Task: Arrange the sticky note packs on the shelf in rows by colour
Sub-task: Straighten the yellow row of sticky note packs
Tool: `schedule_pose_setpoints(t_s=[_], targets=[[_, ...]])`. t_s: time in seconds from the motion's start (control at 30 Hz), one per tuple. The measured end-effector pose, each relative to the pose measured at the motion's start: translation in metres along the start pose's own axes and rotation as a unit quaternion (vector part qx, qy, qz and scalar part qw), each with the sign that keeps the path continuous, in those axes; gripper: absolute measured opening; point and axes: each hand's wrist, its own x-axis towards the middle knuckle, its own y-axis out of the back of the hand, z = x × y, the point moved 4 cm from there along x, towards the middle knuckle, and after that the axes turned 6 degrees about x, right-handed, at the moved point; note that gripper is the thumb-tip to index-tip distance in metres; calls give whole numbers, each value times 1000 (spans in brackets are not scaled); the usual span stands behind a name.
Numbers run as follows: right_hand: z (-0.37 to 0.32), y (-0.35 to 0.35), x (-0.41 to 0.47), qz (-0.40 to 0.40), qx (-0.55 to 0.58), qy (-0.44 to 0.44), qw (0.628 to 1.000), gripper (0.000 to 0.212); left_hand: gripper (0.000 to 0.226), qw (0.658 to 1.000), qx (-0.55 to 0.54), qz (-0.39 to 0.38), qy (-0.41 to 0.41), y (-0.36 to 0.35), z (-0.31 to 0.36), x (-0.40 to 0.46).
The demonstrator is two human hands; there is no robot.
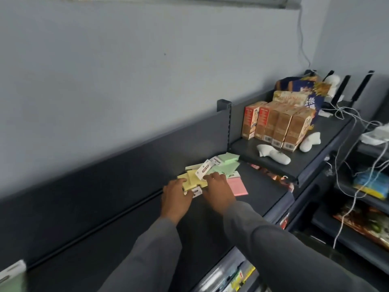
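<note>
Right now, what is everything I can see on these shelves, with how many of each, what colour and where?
Yellow packs: several, exact count unclear, pale yellow, on the dark shelf under both hands.
Green packs: a few, mint green, behind the yellow ones by the shelf divider.
Pink pack: one in plain view, pink, lying flat right of the right hand.
Shelf: one, dark grey, against the wall.
Boxes: about five, tan and red, in a row on the raised shelf to the right.
White objects: three, on the raised shelf around the boxes.
Cables: several, white, hanging at far right.
Left hand: on the yellow packs.
Right hand: fingers on the yellow packs.
</note>
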Motion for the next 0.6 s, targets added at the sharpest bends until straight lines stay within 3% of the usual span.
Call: schedule_pose_setpoints(t_s=[0.1, 0.3, 0.43, 0.5, 0.6], targets=[[27, -7, 30, -40, -38, 68, 996, 44, 44, 988, -98, -35, 114, -27, 13, 31], [29, -34, 81, -137, -103, 123, 978, 62, 41, 953, -158, 25, 258, -41, 1, 68], [25, -36, 106, -159, -137, 117, 971, 73, 40, 920, -257, 29, 294, -50, -13, 99], [24, -36, 114, -156, -128, 117, 972, 76, 17, 907, -289, 34, 304, -52, -16, 104], [23, -31, 124, -147, -106, 141, 973, 71, 12, 895, -333, 33, 293, -47, -7, 100]])
